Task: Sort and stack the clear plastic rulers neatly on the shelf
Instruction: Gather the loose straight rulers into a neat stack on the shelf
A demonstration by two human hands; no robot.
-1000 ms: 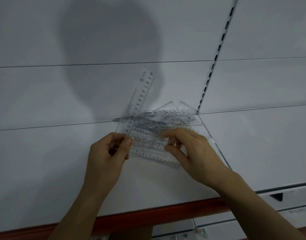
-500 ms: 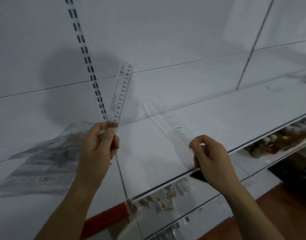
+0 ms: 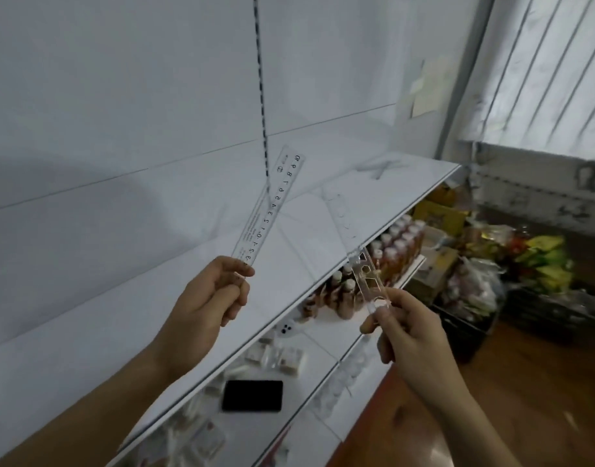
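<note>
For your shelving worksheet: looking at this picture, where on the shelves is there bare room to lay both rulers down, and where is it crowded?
Bare: the white top shelf, from the left hand to the crossed clear rulers at its far end. Crowded: the lower shelf, with sauce bottles, small packets and a black phone.

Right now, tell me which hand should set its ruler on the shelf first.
Left, probably. The left hand holds its numbered ruler already over the white shelf. The right hand pinches the stencil ruler out past the shelf's front edge.
</note>
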